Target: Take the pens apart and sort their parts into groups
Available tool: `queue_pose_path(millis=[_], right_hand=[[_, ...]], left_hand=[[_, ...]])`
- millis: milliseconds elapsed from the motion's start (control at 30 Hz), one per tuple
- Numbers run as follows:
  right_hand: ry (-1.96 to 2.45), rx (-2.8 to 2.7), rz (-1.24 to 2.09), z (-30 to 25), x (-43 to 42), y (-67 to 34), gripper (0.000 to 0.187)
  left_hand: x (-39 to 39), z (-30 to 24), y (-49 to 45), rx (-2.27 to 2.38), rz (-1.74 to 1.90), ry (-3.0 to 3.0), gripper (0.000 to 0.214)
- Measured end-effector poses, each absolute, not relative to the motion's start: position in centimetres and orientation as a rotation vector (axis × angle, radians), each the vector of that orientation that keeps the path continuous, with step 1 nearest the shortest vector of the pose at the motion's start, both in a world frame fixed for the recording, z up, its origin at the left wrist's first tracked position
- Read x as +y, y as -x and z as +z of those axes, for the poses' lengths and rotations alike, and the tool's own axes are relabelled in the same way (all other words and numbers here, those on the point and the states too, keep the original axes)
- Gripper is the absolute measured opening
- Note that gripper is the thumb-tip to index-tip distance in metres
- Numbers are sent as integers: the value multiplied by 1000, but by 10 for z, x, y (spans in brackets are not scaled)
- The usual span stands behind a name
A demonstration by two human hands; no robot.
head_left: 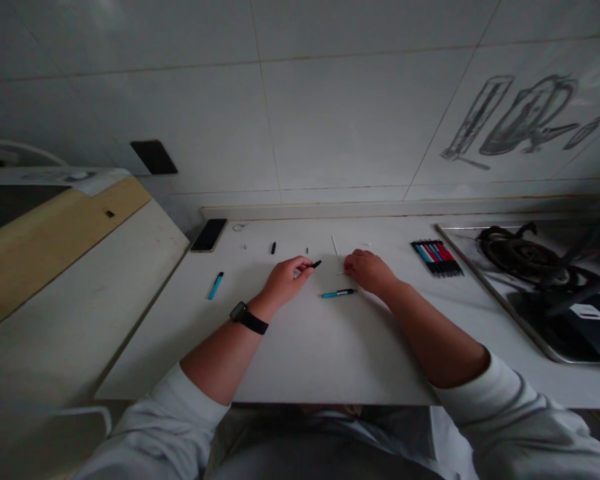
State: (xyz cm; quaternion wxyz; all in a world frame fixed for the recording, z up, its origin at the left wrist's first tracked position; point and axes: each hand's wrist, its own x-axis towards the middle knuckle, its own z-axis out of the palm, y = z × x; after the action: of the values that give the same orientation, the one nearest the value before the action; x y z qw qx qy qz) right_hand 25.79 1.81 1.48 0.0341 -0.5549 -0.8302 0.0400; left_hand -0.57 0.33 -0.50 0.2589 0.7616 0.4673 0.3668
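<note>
My left hand (290, 279) is closed, pinching a small black pen part (317, 264) between thumb and fingertips. Over at the right, my right hand (369, 269) rests low on the white table with its fingers curled down; whatever they touch is hidden. A thin white pen refill (335, 245) lies just beyond that hand. Between and below the hands is a blue pen (338, 293) with a black end. Left of my left hand lies a blue pen barrel (215, 286) with a black top. A short black piece (273, 248) and a tiny dark piece (307, 251) lie farther back.
A row of several pens (437, 259) in blue, red and black lies at the right, beside a gas stove (525, 267). A phone (209, 235) sits at the back left. Tiny pale bits (367, 245) lie near the tiled wall (340, 127). A cabinet (80, 287) borders the left side.
</note>
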Motion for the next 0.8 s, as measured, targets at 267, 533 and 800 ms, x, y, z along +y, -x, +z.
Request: queue_pose_path(millis=[267, 533, 800], right_hand=[[1641, -2549, 22, 17, 9, -244, 22], [1365, -2226, 155, 24, 7, -241, 19], [1149, -2231, 166, 25, 3, -240, 25]], left_hand=[[6, -2, 9, 1312, 1023, -2094, 13], [8, -2, 10, 1312, 1062, -2116, 10], [6, -1, 9, 1306, 1080, -2140, 10]])
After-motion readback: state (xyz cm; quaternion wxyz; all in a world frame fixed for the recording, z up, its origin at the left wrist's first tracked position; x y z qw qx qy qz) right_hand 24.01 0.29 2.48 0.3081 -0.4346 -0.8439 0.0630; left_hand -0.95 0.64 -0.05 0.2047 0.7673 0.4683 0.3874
